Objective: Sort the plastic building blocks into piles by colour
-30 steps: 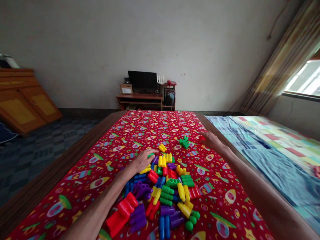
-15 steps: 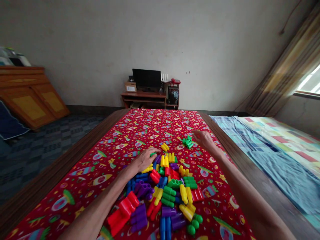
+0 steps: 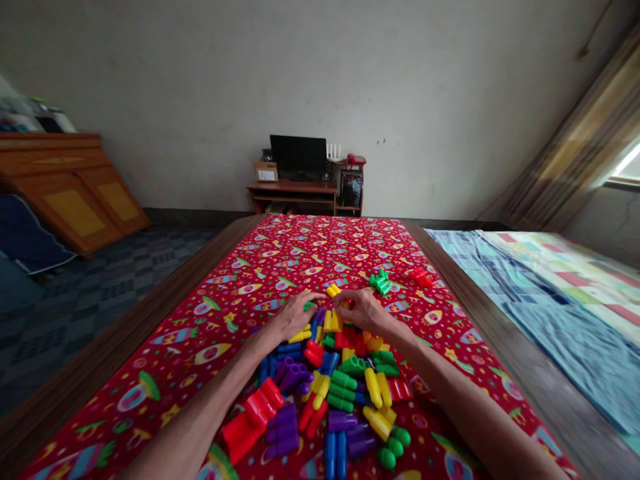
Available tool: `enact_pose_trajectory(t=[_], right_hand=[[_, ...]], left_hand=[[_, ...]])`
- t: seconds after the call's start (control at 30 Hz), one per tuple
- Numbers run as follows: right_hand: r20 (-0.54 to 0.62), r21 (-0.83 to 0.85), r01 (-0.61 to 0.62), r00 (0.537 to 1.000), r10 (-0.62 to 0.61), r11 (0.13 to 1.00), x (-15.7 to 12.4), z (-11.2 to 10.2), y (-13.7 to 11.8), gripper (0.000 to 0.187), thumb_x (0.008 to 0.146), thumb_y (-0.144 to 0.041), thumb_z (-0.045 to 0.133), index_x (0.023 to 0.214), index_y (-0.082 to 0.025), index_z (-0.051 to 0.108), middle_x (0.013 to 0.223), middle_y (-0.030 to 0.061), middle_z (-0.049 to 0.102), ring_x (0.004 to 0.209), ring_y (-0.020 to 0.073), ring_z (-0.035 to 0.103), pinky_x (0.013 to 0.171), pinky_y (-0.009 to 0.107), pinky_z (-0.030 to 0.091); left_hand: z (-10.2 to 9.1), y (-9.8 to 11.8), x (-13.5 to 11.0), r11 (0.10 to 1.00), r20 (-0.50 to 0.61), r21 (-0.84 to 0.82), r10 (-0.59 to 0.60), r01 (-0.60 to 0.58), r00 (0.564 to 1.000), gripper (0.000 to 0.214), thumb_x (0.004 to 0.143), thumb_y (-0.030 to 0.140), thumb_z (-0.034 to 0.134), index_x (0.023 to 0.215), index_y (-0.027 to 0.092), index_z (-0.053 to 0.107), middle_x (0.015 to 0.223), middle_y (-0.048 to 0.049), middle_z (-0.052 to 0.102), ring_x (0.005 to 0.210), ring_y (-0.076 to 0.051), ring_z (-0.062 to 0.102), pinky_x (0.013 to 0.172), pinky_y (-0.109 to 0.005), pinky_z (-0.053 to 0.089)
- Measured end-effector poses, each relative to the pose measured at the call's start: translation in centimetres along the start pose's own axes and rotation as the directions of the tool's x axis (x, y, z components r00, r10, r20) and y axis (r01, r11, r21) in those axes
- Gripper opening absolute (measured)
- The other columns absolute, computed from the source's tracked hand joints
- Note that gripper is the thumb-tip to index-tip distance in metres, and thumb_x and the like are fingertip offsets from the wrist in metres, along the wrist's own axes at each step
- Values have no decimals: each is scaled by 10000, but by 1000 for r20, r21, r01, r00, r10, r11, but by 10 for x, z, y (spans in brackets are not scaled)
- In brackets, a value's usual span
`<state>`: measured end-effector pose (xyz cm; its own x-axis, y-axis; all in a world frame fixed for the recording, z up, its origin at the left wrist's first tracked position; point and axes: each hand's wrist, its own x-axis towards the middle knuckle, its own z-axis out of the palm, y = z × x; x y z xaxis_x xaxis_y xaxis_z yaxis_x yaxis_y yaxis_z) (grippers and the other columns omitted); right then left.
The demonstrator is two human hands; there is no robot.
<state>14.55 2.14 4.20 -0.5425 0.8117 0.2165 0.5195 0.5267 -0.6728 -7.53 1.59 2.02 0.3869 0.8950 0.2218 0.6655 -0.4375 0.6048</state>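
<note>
Fingers point(image 3: 306, 297) of the left hand point(image 3: 290, 316) hold a green block point(image 3: 310, 306), right hand point(image 3: 369, 309)'s grip unclear, box label point(image 3: 268, 176) illegible.

No text is readable; the box label point(image 3: 267, 175) seems blurred.

A smudged grey-white wall point(image 3: 200, 87) spans the top; an orange-brown wooden cabinet point(image 3: 75, 200) stands left, a bright window point(image 3: 629, 165) far right.

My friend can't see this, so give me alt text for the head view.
A person's left hand and right hand are at the far edge of a pile of colourful blocks on red cloth. A monitor stands beyond.
</note>
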Motion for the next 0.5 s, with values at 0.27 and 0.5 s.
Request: enact_pose_trajectory(t=[0.27, 0.5], right_hand=[[130, 18, 198, 971, -199, 980, -10, 1, -19, 446, 815, -360, 660, 1221, -181, 613, 1107, 101, 666, 937, 213, 620, 797, 312, 470], [100, -45, 94, 991, -89, 995, -8, 0, -25, 372, 739, -319, 732, 1068, -156, 677, 830, 28, 663, 724, 146, 585, 654, 242, 428]], left_hand=[[-1, -1, 0, 999, 0, -16, 32, -32, 1000, 374, 849, 229, 457, 1169, 193, 647, 1085, -77, 686, 1043, -214, 618, 955, -344, 461], [-1, -5, 0, 999, 24, -21, 47, -47, 999, 391, 878, 307, 433, 1184, 184, 643, 1125, -96, 676, 1036, -222, 617, 948, -348, 457]])
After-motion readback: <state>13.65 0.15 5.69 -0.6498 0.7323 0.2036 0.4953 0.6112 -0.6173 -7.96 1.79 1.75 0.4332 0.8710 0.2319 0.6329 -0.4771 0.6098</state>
